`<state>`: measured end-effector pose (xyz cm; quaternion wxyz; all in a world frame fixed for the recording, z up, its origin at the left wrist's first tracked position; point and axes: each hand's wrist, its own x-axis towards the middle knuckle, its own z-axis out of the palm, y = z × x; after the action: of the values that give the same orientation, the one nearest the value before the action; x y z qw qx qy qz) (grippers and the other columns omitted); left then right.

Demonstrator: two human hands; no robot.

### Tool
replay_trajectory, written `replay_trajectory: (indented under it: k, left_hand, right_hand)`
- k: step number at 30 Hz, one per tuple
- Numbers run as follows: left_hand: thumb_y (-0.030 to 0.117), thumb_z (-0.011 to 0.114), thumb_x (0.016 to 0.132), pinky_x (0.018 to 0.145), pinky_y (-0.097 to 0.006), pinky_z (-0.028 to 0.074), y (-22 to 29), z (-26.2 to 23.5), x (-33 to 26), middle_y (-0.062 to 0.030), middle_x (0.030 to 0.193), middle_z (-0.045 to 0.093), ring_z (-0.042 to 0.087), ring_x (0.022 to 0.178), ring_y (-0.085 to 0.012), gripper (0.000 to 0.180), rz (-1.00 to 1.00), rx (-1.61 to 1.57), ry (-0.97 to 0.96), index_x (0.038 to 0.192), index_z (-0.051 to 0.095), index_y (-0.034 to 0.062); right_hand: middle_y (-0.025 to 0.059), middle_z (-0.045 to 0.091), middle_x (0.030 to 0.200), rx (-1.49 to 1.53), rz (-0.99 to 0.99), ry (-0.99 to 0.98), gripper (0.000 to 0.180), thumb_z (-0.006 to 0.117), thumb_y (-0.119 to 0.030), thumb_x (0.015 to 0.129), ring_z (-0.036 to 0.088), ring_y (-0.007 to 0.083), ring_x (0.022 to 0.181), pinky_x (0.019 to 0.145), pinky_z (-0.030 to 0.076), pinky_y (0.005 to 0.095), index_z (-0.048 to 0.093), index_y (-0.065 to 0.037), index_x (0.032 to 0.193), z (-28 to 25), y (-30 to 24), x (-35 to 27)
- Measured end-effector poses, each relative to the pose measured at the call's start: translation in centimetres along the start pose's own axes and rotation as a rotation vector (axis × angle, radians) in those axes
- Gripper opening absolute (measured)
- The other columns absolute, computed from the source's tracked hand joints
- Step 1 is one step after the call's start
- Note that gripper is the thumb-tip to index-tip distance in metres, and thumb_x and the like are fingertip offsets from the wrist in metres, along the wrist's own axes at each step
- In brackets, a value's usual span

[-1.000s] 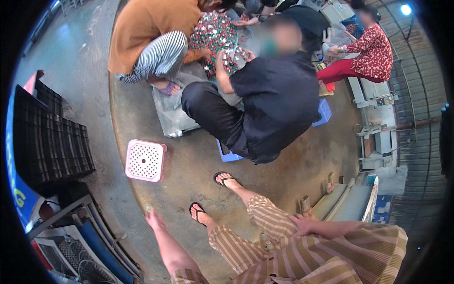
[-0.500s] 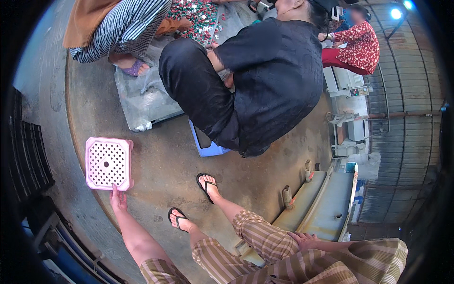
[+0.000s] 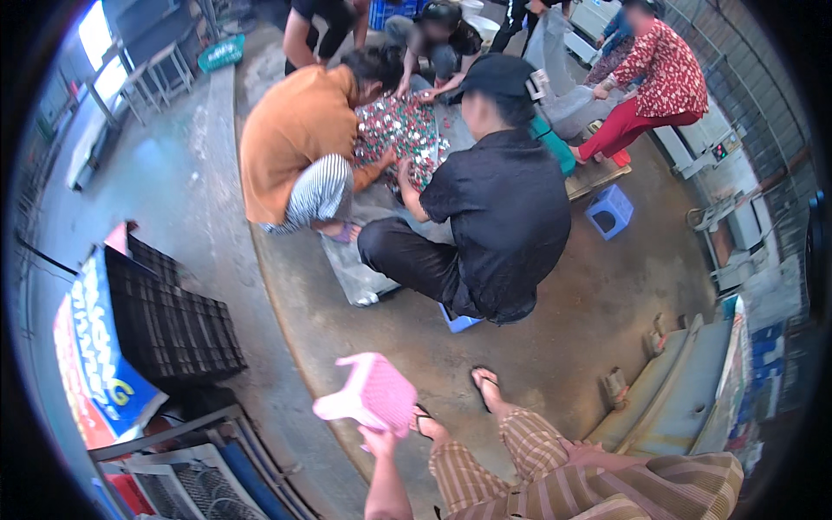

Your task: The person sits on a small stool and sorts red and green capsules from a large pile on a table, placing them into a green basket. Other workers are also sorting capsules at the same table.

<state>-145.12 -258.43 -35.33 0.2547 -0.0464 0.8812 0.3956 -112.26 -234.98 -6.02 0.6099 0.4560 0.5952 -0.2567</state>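
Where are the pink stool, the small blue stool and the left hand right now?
pink stool (image 3: 368, 394), head view, on its perforated seat.
small blue stool (image 3: 609, 211), head view, on its top.
left hand (image 3: 378, 441), head view, on the back of the hand gripping the pink stool.

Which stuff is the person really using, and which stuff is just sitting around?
In use:
- pink plastic stool, tilted, lifted off the floor
- left hand, gripping the stool's lower edge

Just lying about:
- blue stool, standing alone
- black crates, stacked on the left
- right hand, resting on the striped trousers
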Motion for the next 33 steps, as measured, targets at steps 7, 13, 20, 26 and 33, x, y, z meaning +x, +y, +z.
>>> replay_trajectory:
  k: [7, 13, 20, 26, 33]
  left_hand:
    - [0.001, 0.076, 0.067, 0.072, -0.033, 0.053, 8.1, -0.3, -15.9, -0.0137, 0.100, 0.056, 0.060, 0.088, -0.0211, 0.059, -0.135, -0.362, -0.723, 0.108, 0.034, 0.0038]
    - [0.003, 0.072, 0.072, 0.075, -0.037, 0.053, 17.1, 9.5, -26.8, -0.0115, 0.109, 0.058, 0.058, 0.098, -0.0212, 0.056, 0.012, -0.536, -1.103, 0.114, 0.036, 0.0055]
    - [0.010, 0.068, 0.076, 0.078, -0.045, 0.050, 29.8, 22.7, -38.6, -0.0077, 0.115, 0.056, 0.055, 0.104, -0.0227, 0.060, -0.116, -0.076, -1.277, 0.125, 0.033, 0.0110]
    - [0.018, 0.074, 0.072, 0.082, -0.040, 0.047, 37.5, 31.7, -43.2, -0.0105, 0.112, 0.055, 0.054, 0.102, -0.0223, 0.067, 0.006, 0.149, -1.330, 0.123, 0.032, 0.0065]
    - [0.020, 0.076, 0.070, 0.079, -0.037, 0.049, 43.3, 40.2, -40.8, -0.0144, 0.115, 0.053, 0.055, 0.102, -0.0235, 0.080, 0.082, 0.259, -1.419, 0.130, 0.026, 0.0026]
  right_hand:
    - [0.0178, 0.027, 0.142, 0.399, -0.092, 0.104, 0.106, 0.057, -0.074, 0.059, 0.023, 0.0362, 0.132, 0.104, 0.017, 0.0576, 0.019, -0.019, 0.142, 0.2, 5.6, 2.8]
    - [0.0193, 0.040, 0.132, 1.281, -0.355, 0.529, 0.089, 0.070, -0.049, 0.069, 0.041, 0.0315, 0.121, 0.101, 0.034, 0.0389, 0.028, -0.011, 0.138, -2.4, 14.6, 6.7]
    - [0.0121, 0.058, 0.109, 1.703, -0.486, 0.572, 0.064, 0.071, -0.030, 0.075, 0.058, 0.0212, 0.096, 0.084, 0.048, 0.0326, 0.043, -0.003, 0.126, -3.8, 32.2, 10.4]
    - [0.0121, 0.058, 0.106, 1.802, -0.478, 0.685, 0.062, 0.073, -0.026, 0.073, 0.059, 0.0203, 0.091, 0.068, 0.052, 0.0336, 0.044, -0.005, 0.123, -4.6, 42.5, 12.6]
    - [0.0139, 0.051, 0.112, 1.814, -0.498, 0.693, 0.061, 0.072, -0.020, 0.074, 0.059, 0.0238, 0.091, 0.064, 0.055, 0.0350, 0.038, -0.008, 0.123, -12.4, 46.2, 13.6]
